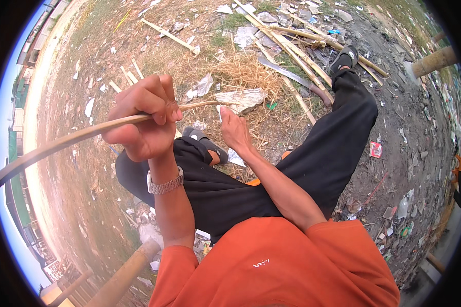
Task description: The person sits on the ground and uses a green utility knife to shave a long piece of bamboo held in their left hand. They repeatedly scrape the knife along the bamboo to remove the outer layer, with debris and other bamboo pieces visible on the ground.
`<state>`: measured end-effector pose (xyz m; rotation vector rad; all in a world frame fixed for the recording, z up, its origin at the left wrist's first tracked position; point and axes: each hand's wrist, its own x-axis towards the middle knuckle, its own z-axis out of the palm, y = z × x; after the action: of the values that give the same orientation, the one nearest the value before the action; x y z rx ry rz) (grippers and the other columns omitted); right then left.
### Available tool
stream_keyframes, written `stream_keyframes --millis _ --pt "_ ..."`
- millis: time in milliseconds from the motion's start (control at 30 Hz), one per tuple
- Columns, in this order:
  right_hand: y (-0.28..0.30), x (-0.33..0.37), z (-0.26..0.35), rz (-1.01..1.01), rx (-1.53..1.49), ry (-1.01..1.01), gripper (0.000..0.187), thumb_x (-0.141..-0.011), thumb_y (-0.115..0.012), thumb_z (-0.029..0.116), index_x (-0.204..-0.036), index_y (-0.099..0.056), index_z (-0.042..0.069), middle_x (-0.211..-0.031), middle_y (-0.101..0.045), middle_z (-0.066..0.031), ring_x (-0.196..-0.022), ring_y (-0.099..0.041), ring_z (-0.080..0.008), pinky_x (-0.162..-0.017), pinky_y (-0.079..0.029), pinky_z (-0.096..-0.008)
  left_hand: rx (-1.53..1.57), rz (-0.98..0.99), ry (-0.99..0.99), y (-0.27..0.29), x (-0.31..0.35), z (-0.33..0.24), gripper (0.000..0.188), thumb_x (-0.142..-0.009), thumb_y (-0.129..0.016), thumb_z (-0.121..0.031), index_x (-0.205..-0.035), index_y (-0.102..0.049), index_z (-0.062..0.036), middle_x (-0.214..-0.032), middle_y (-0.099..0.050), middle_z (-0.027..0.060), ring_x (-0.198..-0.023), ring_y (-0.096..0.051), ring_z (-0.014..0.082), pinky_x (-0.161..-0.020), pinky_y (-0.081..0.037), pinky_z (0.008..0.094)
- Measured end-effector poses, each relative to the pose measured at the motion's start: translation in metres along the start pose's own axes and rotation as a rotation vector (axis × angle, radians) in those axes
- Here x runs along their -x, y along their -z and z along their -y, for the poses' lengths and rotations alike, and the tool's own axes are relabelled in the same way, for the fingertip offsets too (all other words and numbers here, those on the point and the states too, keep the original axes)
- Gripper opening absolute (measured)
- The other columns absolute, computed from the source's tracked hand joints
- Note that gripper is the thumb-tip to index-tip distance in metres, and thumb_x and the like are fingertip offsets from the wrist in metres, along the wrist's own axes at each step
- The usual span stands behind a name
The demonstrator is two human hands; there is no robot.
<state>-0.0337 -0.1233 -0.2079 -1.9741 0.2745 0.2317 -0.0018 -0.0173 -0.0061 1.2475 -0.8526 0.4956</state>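
Observation:
My left hand, a metal-band watch on its wrist, is raised and closed around a long thin bamboo strip. The strip bends away to the left rim, and its thin, frayed-looking end reaches past my fingers toward the right. Just below that end is my right hand, closed, with a small pale edge showing by its fingertips; what it grips is mostly hidden. On the ground ahead lies a machete with a grey blade and brown handle, beside a heap of straw-like shavings.
Split bamboo lengths lie at the far right, near my dark shoe. A pale flat slab rests on the shavings. Bamboo posts stand at the right and lower left. Litter is scattered over the dirt.

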Motion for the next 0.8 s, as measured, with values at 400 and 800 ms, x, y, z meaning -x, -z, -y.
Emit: stream_keyframes --millis 400,800 --pt "-0.016 -0.025 -0.034 0.028 0.100 -0.092 0.059 -0.097 -0.025 0.044 -0.095 -0.061 -0.003 -0.090 -0.061 -0.0325 -0.087 -0.057 -0.0493 -0.081 -0.043 -0.0544 0.031 -0.031 0.104 0.008 0.002 -0.003 0.072 -0.086 -0.029 -0.072 -0.058 -0.039 -0.0069 -0.052 -0.035 0.0032 -0.044 -0.031 0.0118 -0.046 -0.024 0.0239" --pt "-0.019 -0.050 -0.045 0.081 0.115 -0.122 0.055 -0.097 -0.025 0.045 -0.105 -0.060 0.004 -0.096 -0.062 -0.0284 -0.095 -0.057 -0.0482 -0.085 -0.043 -0.0547 0.012 -0.029 0.089 0.019 0.003 -0.005 0.071 -0.086 -0.029 -0.072 -0.057 -0.038 -0.0076 -0.053 -0.035 0.0034 -0.045 -0.031 0.0121 -0.046 -0.023 0.0254"
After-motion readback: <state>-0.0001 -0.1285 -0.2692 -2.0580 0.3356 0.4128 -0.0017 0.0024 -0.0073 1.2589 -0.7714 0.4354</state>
